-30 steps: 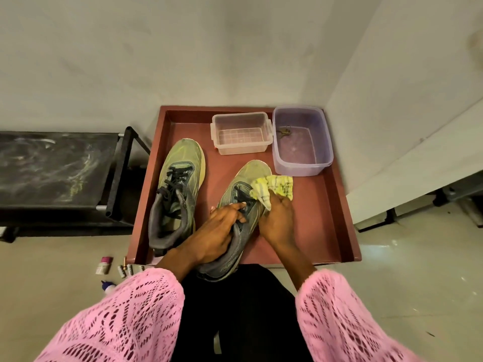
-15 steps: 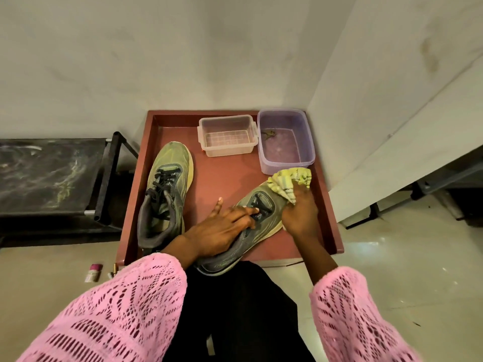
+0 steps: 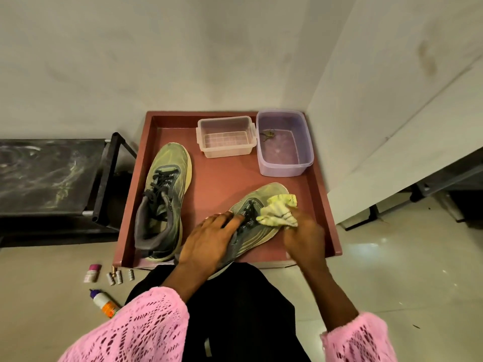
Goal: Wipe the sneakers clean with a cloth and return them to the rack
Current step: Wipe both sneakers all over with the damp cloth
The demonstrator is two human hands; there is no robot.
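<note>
Two grey-green sneakers lie in a reddish-brown tray (image 3: 321,205) on the floor. The left sneaker (image 3: 164,202) rests untouched, toe pointing away from me. The right sneaker (image 3: 264,202) lies tilted, toe toward the far right, its heel over the tray's near edge. My left hand (image 3: 209,241) presses down on its laces and collar. My right hand (image 3: 304,239) grips a yellow-white cloth (image 3: 278,210) against the sneaker's toe side. The black rack (image 3: 49,178) stands to the left of the tray.
A clear plastic box (image 3: 226,137) and a purple tub (image 3: 285,142) with water stand at the tray's far end. Small bottles (image 3: 104,303) and batteries (image 3: 119,276) lie on the floor at the near left. A white wall panel (image 3: 392,126) closes the right side.
The cloth has slid back from the sneaker's toe tip toward the laces with my right hand. My left hand stays on the sneaker. The view has shifted slightly.
</note>
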